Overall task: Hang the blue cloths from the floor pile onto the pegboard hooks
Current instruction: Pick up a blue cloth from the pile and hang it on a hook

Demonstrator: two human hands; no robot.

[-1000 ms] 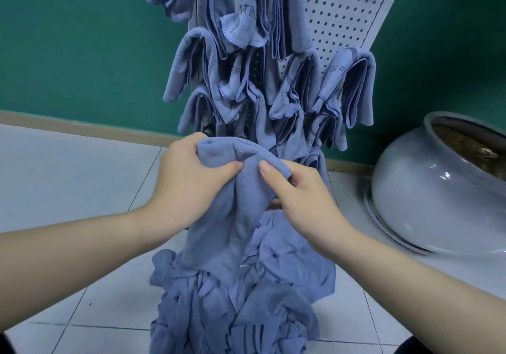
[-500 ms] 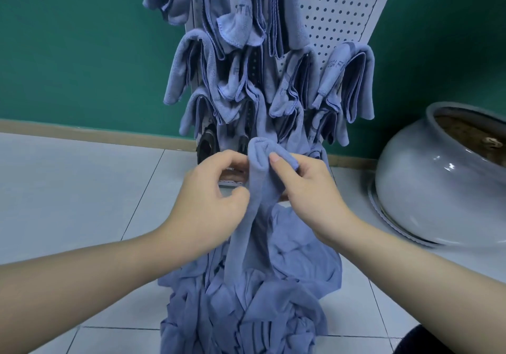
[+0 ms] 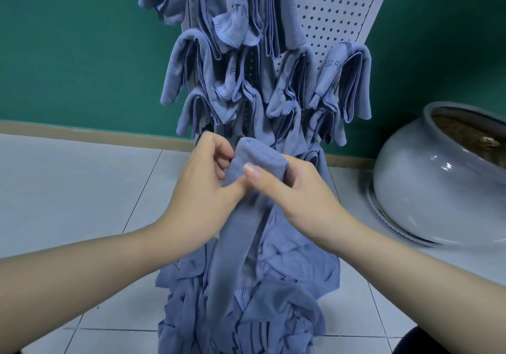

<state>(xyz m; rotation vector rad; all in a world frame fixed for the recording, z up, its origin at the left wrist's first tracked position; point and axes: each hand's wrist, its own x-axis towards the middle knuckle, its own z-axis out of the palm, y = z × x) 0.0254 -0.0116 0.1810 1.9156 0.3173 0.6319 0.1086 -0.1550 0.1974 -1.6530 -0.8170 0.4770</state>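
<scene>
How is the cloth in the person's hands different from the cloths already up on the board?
The held cloth is gripped by the left hand and the right hand, while the hung cloths drape over hooks on the pegboard. The held cloth trails in one long strip down to the floor pile; the hung cloths are folded into short bunches. Both are the same blue fabric.

A plain utility corner or storeroom is showing here, more backroom than living space. Beyond the hands point(image 3: 246, 189) a perforated white pegboard point(image 3: 336, 11) is leaning against a dark green wall point(image 3: 68, 38), carrying bunches of blue cloths point(image 3: 345, 79). Pale floor tiles point(image 3: 82, 189) are spreading beneath them, and to their right a large grey glazed pot point(image 3: 427, 189) is sitting.
</scene>
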